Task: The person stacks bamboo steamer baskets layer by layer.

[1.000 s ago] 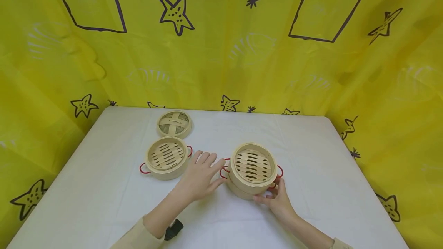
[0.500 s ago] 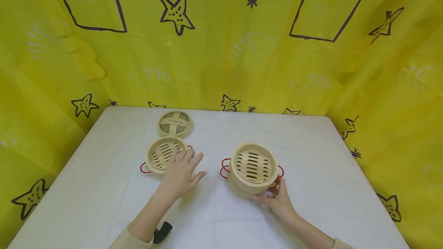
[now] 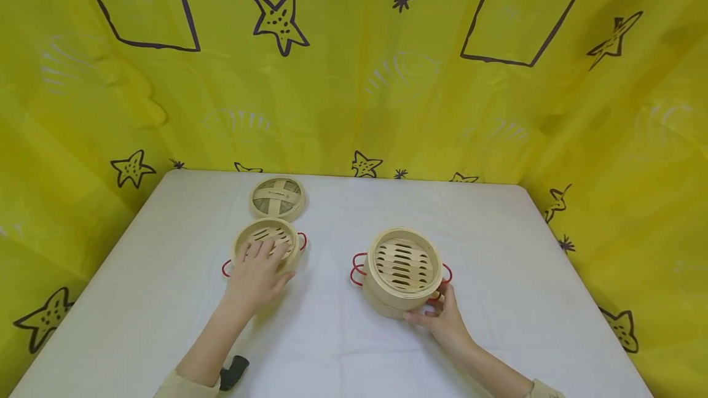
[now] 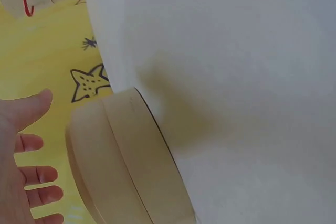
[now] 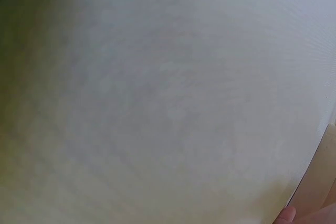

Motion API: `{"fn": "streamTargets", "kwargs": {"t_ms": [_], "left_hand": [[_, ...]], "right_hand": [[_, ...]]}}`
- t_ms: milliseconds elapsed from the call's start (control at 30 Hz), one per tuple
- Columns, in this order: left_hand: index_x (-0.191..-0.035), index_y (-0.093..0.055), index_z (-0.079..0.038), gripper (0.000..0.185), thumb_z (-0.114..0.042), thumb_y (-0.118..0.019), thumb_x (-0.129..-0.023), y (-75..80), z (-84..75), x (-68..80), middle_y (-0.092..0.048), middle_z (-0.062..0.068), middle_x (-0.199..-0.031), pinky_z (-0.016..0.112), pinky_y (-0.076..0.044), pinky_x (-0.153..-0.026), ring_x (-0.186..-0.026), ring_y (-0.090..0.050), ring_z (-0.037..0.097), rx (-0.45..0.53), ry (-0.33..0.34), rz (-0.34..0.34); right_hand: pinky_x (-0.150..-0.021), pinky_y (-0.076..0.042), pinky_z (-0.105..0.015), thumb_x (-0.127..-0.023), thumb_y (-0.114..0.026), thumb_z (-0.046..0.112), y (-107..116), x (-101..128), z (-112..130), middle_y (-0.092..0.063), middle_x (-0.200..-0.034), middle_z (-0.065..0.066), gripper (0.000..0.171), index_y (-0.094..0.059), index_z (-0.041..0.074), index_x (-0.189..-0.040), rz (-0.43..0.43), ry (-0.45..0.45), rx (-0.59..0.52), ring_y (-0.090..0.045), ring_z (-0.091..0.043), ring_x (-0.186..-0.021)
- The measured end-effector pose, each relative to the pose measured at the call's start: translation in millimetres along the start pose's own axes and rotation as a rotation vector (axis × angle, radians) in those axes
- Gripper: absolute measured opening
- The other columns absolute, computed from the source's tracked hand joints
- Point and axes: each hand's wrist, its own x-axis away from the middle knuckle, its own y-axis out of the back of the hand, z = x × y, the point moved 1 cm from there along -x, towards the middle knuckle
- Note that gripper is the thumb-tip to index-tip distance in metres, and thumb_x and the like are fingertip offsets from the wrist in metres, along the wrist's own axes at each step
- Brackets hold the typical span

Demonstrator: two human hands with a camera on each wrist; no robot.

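My left hand (image 3: 254, 281) is over a single bamboo steamer basket (image 3: 282, 229) with red loop handles, hiding its near side. In the left wrist view, the fingers (image 4: 42, 196) are spread and loosely bent, apart from the basket wall (image 4: 126, 156). Further right stand two stacked steamer baskets (image 3: 401, 300), also with red handles; the top one shows a slatted floor. My right hand (image 3: 449, 324) holds the lower basket of that stack at its front right, thumb on the wall and fingers partly hidden by the handles. Only a fingertip and some basket wall (image 5: 317, 177) show in the right wrist view.
A round bamboo lid (image 3: 278, 197) with a cross band lies behind the left basket. All stand on a white-covered table (image 3: 332, 349). Yellow curtains (image 3: 343, 78) with star drawings enclose the table at the back and both sides.
My left hand has moved left, from beside the stacked baskets to over the single basket. The right hand and the stack have stayed in place.
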Motion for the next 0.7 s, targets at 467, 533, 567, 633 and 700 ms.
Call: {"fn": "streamTargets", "kwargs": {"t_ms": [467, 533, 567, 633, 700], "left_hand": [[-0.111, -0.052, -0.01, 0.048, -0.038, -0.07, -0.075, -5.2, 18.0, 14.0, -0.05, 0.015, -0.103, 0.05, -0.036, -0.088, -0.098, -0.048, 0.035, -0.081, -0.045, 0.006], [-0.108, -0.052, -0.01, 0.047, -0.038, -0.07, -0.075, -6.1, 18.6, 14.9, -0.05, 0.014, -0.101, 0.049, -0.037, -0.086, -0.095, -0.048, 0.034, -0.087, -0.052, 0.0], [-0.108, -0.052, -0.011, 0.046, -0.037, -0.07, -0.075, -6.4, 19.0, 15.4, -0.049, 0.014, -0.1, 0.049, -0.037, -0.085, -0.095, -0.048, 0.034, -0.094, -0.057, -0.005], [-0.106, -0.051, -0.01, 0.045, -0.036, -0.07, -0.075, -7.6, 19.9, 16.3, -0.049, 0.014, -0.098, 0.048, -0.038, -0.084, -0.093, -0.047, 0.034, -0.101, -0.072, -0.019], [-0.104, -0.051, -0.01, 0.042, -0.035, -0.07, -0.075, -9.0, 20.8, 17.8, -0.047, 0.013, -0.096, 0.047, -0.038, -0.082, -0.091, -0.047, 0.033, -0.105, -0.09, -0.038]], "right_hand": [[-0.086, -0.036, -0.029, -0.068, -0.079, 0.01, -0.1, 0.0, 1.3, -0.028, -0.129, -0.009, 0.087, -0.019, 0.007, -0.132, -0.001, -0.006, -0.01, -0.037, -0.025, -0.114], [-0.087, -0.036, -0.029, -0.068, -0.079, 0.009, -0.2, -0.2, 1.1, -0.028, -0.129, -0.008, 0.087, -0.019, 0.007, -0.131, -0.001, -0.01, -0.015, -0.037, -0.025, -0.114], [-0.086, -0.036, -0.029, -0.068, -0.079, 0.009, -0.2, -0.2, 0.9, -0.028, -0.129, -0.009, 0.087, -0.019, 0.007, -0.131, -0.002, -0.008, -0.015, -0.037, -0.025, -0.114], [-0.086, -0.036, -0.029, -0.069, -0.079, 0.009, 0.1, 0.2, 0.8, -0.028, -0.129, -0.009, 0.087, -0.019, 0.006, -0.132, -0.001, -0.004, -0.016, -0.037, -0.025, -0.114], [-0.086, -0.036, -0.029, -0.069, -0.078, 0.008, 0.3, 0.1, 0.3, -0.028, -0.129, -0.009, 0.086, -0.019, 0.006, -0.131, -0.001, -0.005, -0.014, -0.037, -0.024, -0.114]]}}
